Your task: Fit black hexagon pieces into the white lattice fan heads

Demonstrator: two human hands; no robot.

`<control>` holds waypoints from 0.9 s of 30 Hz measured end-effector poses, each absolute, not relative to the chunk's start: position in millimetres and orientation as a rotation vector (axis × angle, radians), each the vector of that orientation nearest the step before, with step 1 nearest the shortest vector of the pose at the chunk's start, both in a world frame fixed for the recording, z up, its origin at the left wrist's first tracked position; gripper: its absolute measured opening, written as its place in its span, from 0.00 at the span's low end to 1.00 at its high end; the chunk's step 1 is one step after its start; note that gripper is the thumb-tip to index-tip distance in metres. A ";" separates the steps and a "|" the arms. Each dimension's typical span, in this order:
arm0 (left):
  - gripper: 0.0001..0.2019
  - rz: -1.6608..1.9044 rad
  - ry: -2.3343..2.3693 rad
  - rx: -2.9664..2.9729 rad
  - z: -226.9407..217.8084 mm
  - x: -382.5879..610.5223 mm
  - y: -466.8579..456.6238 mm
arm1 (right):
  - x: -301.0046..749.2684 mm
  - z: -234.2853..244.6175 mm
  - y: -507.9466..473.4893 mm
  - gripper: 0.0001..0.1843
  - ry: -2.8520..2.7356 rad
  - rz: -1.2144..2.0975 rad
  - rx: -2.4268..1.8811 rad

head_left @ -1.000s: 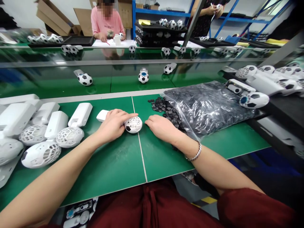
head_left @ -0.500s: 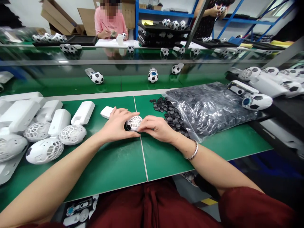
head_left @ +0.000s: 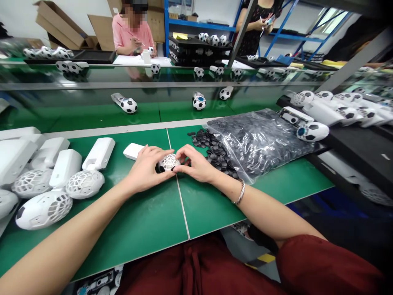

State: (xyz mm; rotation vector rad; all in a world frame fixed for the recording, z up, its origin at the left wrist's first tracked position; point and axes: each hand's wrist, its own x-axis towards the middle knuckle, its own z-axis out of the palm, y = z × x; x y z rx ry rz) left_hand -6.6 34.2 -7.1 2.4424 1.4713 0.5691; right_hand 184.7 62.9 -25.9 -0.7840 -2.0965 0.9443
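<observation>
Ball shell [head_left: 168,162] sits mid-frame, low over the green counter [head_left: 144,217], lattice side up; can't tell if it's resting or lifted a bit. L hand [head_left: 149,166] is half curled round its left side, thumb at near edge, index at far edge, so it has hold of it. R hand [head_left: 196,164] bends in at the right edge, thumb + index partly closed; can't tell if anything is pinched there.

Main risk, IMO: slip. Shell is rounded, so a hard push from R hand could roll it out of L hand's loose curl. Thin lattice might crack if squeezed too much. Black discs [head_left: 219,157] lie loose, centre-right of frame, just beside R hand; a careless sweep could scatter them, and nudging the plastic bag [head_left: 260,139] could do the same.

Hard to see: L hand hides any join betw. shell and white block [head_left: 132,150] just behind it; poss. one piece, unconfirmed. White housings [head_left: 65,169] run off the left edge. Parts [head_left: 98,282] at bottom left, below counter edge, are mostly cut off. Glare on the bag masks detail inside; far right of frame goes dark + blurry.
</observation>
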 end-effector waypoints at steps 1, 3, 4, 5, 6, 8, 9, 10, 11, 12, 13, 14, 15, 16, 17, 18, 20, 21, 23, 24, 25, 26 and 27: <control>0.30 0.563 1.477 2.434 -7.3 -7.1 34.5 | 184.6 -24.9 62.4 0.13 -2.105 0.947 -0.775; 0.32 0.559 1.494 2.422 -7.6 -7.5 34.8 | 185.0 -23.2 61.2 0.09 -2.127 0.912 -0.734; 0.32 0.560 1.501 2.418 -7.6 -7.4 35.0 | 185.3 -22.8 60.5 0.07 -2.136 0.882 -0.708; 0.32 0.557 1.501 2.415 -7.5 -7.3 35.0 | 185.7 -22.7 60.0 0.05 -2.141 0.857 -0.689; 0.32 0.553 1.497 2.413 -7.4 -7.0 35.1 | 186.1 -22.8 59.6 0.05 -2.143 0.843 -0.681; 0.32 0.552 1.495 2.409 -7.1 -6.5 35.2 | 186.8 -23.5 59.6 0.05 -2.141 0.846 -0.692; 0.32 0.556 1.496 2.407 -7.1 -6.2 35.1 | 187.0 -23.9 59.8 0.05 -2.140 0.858 -0.703; 0.31 0.559 1.497 2.404 -7.1 -5.9 35.1 | 187.1 -24.3 60.2 0.05 -2.136 0.875 -0.712; 0.31 0.567 1.500 2.400 -7.2 -5.5 35.0 | 187.1 -24.5 60.7 0.05 -2.130 0.899 -0.724; 0.30 0.577 1.505 2.394 -7.5 -5.0 34.9 | 187.0 -24.7 61.3 0.06 -2.122 0.926 -0.738; 0.30 0.592 1.513 2.387 -7.8 -4.4 34.8 | 186.8 -24.7 61.8 0.07 -2.111 0.955 -0.753; 0.29 0.609 1.524 2.377 -8.2 -3.7 34.8 | 186.5 -24.7 62.2 0.08 -2.099 0.984 -0.767; 0.28 0.629 1.537 2.364 -8.7 -3.1 34.9 | 186.1 -24.7 62.6 0.08 -2.085 1.012 -0.780; 0.28 0.645 1.549 2.351 -9.2 -2.5 35.2 | 185.6 -24.7 62.8 0.09 -2.074 1.035 -0.790; 0.27 0.657 1.557 2.337 -9.7 -1.9 35.5 | 184.9 -25.0 62.9 0.10 -2.062 1.054 -0.799; 0.27 0.664 1.561 2.326 -10.2 -1.5 35.9 | 184.1 -25.4 62.8 0.10 -2.046 1.079 -0.807; 0.27 0.669 1.559 2.313 -11.0 -1.1 36.7 | 181.8 -27.1 62.4 0.11 -1.991 1.171 -0.831; 0.27 0.671 1.559 2.307 -11.2 -1.1 37.1 | 180.4 -28.2 62.2 0.12 -1.956 1.236 -0.842; 0.27 0.677 1.564 2.300 -11.1 -1.5 37.6 | 178.1 -30.0 63.0 0.16 -1.893 1.343 -0.852; 0.27 0.676 1.564 2.304 -10.8 -1.8 37.6 | 177.5 -30.1 64.8 0.17 -1.897 1.365 -0.851; 0.27 0.669 1.560 2.314 -10.3 -2.2 37.5 | 177.4 -29.4 68.0 0.17 -1.941 1.354 -0.856; 0.27 0.660 1.551 2.330 -9.8 -2.7 37.1 | 178.1 -27.6 73.0 0.16 -2.025 1.301 -0.879; 0.27 0.647 1.535 2.352 -9.2 -3.1 36.7 | 179.6 -24.9 80.0 0.14 -2.148 1.180 -0.941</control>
